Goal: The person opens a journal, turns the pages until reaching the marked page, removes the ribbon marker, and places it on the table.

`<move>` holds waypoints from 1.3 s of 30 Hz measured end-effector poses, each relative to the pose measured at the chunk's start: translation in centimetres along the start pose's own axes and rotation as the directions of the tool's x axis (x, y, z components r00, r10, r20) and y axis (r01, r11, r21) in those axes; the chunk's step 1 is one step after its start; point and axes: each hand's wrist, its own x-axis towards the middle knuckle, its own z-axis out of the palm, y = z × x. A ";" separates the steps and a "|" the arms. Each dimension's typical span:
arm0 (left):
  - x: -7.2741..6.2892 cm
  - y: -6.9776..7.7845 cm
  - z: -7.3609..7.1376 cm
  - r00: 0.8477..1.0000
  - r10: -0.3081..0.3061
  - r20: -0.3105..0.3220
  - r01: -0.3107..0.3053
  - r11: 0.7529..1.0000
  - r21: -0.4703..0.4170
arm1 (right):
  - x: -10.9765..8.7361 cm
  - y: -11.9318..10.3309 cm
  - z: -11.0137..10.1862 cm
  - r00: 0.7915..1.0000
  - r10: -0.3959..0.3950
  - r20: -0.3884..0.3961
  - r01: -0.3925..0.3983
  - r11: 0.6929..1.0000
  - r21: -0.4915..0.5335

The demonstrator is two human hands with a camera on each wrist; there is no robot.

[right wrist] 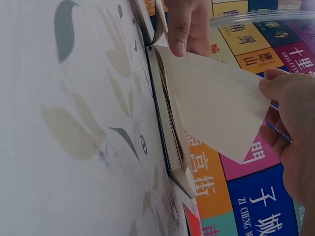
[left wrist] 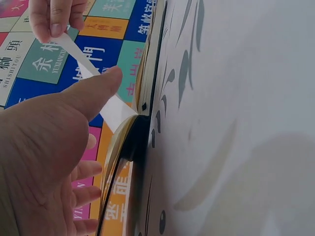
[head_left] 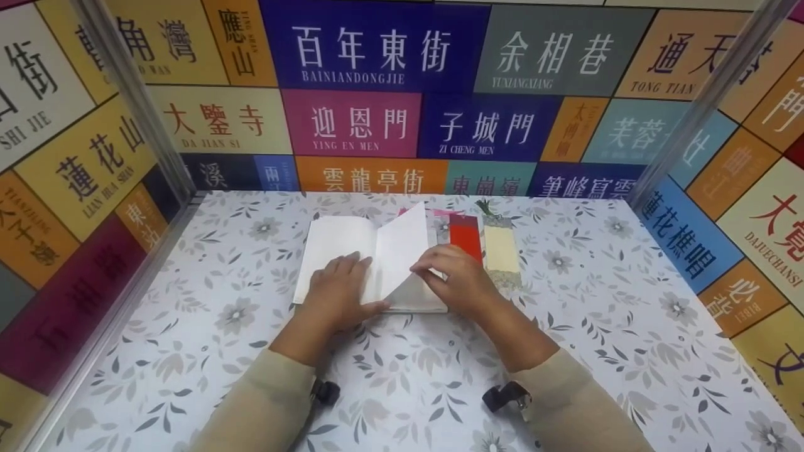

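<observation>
A white worktop (head_left: 402, 389) printed with grey flowers and leafy sprigs carries an open notebook (head_left: 339, 238), and patterned floor-to-ceiling detail gives way to signage: beyond the notebook rises a back wall (head_left: 352, 135) of coloured panels lettered in Chinese characters and romanised names, such as "YING EN MEN" in pink and "ZI CHENG MEN" in dark blue. Similar panels flank the notebook on both sides, and greyish posts stand at the corners, one (head_left: 138, 100) beyond it to the left, the other (head_left: 706, 94) beyond it to the right. The notebook lies with its blank pages upward and its spine running from the person toward the back wall; the long axis of the opened spread goes crosswise, left to right. Over the notebook's left-hand page lies the left hand (head_left: 339, 285), fingers spread and relaxed, grasping nothing, its thumb reaching toward the spine. At the notebook's right half, the right hand (head_left: 461, 276) pinches the near outer corner of a raised page (head_left: 405, 242), whose far outer corner points up toward the wall. Just right of the notebook lies a red strip (head_left: 465, 242); farther right, a cream bookmark (head_left: 500, 248) with a dark green tassel (head_left: 485, 208) points away from the person.
</observation>
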 end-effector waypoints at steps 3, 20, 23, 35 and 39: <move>0.0 0.1 0.0 1.000 0.009 -0.012 -0.009 1.000 -0.003 | 0.0 -0.1 0.1 1.000 -0.008 -0.011 0.008 1.000 -0.002; 0.3 0.4 0.0 0.994 0.013 -0.105 -0.015 1.000 -0.017 | -0.1 0.2 0.1 0.997 -0.060 -0.040 0.061 0.998 0.035; 0.4 0.2 0.0 0.992 0.003 -0.129 -0.007 0.999 -0.032 | -0.1 0.2 0.0 1.000 -0.025 0.013 0.024 0.999 0.042; 0.1 0.4 -0.5 0.960 -0.053 -0.273 0.029 0.996 -0.090 | -0.3 1.8 0.4 0.917 0.267 0.295 -0.276 0.961 -0.012; 0.1 0.3 -0.5 0.949 -0.052 -0.310 0.029 0.997 -0.078 | -0.5 2.5 0.5 0.878 0.324 0.352 -0.328 0.943 -0.051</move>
